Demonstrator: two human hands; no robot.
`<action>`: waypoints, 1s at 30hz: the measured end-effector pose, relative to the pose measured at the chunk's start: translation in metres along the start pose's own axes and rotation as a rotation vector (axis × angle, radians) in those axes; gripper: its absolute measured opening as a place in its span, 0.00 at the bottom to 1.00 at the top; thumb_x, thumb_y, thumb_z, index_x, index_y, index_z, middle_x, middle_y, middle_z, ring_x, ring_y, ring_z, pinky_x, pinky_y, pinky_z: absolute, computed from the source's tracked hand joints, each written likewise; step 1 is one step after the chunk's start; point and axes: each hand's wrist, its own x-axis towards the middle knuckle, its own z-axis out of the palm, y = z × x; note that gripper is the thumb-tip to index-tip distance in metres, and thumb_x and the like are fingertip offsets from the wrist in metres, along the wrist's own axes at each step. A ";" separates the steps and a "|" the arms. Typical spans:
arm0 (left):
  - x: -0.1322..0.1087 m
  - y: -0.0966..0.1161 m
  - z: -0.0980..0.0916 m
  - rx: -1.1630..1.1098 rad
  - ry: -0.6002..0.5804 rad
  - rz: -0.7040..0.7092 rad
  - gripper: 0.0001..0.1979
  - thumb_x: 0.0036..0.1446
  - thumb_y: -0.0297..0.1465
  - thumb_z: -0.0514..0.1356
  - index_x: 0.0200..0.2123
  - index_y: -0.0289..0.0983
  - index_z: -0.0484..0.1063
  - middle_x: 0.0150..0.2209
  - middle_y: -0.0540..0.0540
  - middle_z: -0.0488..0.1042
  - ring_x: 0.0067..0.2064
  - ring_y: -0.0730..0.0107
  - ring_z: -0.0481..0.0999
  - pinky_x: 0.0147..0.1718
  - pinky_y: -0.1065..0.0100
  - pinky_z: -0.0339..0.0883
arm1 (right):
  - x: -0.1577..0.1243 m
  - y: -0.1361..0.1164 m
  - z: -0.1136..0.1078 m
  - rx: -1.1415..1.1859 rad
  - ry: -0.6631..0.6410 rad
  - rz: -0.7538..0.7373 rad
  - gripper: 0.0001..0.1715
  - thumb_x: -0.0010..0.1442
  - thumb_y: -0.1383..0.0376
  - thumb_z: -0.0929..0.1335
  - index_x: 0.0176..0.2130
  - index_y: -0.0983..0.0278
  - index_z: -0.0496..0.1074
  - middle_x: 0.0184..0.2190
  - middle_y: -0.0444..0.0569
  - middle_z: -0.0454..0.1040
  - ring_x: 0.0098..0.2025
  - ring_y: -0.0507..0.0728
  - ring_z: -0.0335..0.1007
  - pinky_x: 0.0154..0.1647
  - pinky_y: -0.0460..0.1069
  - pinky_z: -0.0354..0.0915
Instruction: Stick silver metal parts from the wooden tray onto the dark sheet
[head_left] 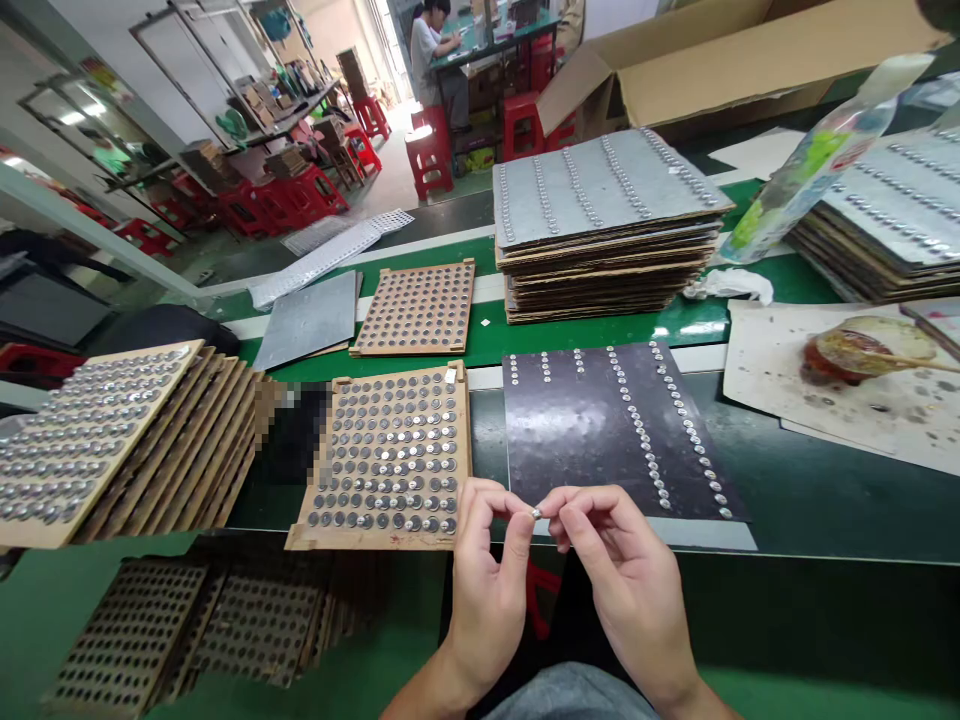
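Just past the table's front edge, my left hand and my right hand meet with thumbs and forefingers pinched. Between their fingertips is a small shiny metal piece; its exact kind is too small to tell. Left of my hands lies a wooden board with rows of dark round discs, some carrying a small shiny piece on top. On the right, a dark sheet bears columns of small silvery metal pieces, two long columns and three short ones.
Stacked disc boards stand at left. Behind are another disc board, a grey plate and a tall stack of sheets. A plastic bottle leans at right, near a stained card with a stick in brown paste.
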 end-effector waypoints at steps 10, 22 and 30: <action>0.000 0.001 0.001 -0.082 -0.052 0.014 0.11 0.72 0.36 0.55 0.34 0.40 0.68 0.35 0.49 0.64 0.38 0.69 0.66 0.38 0.70 0.62 | 0.002 0.000 0.006 0.146 0.032 -0.027 0.10 0.68 0.57 0.69 0.38 0.59 0.76 0.35 0.46 0.78 0.31 0.49 0.73 0.34 0.41 0.74; 0.001 0.002 -0.002 -0.072 -0.082 -0.009 0.13 0.72 0.37 0.55 0.33 0.40 0.67 0.35 0.48 0.64 0.38 0.67 0.66 0.39 0.68 0.62 | 0.009 0.003 0.004 0.289 -0.154 0.147 0.15 0.65 0.56 0.72 0.30 0.61 0.73 0.27 0.41 0.69 0.25 0.48 0.65 0.26 0.41 0.66; -0.001 0.001 0.003 -0.044 -0.015 -0.031 0.13 0.72 0.38 0.54 0.33 0.40 0.66 0.35 0.49 0.63 0.38 0.67 0.66 0.39 0.67 0.62 | 0.002 0.002 0.006 -0.217 0.005 -0.439 0.08 0.64 0.70 0.70 0.43 0.58 0.73 0.40 0.46 0.71 0.38 0.52 0.71 0.39 0.44 0.71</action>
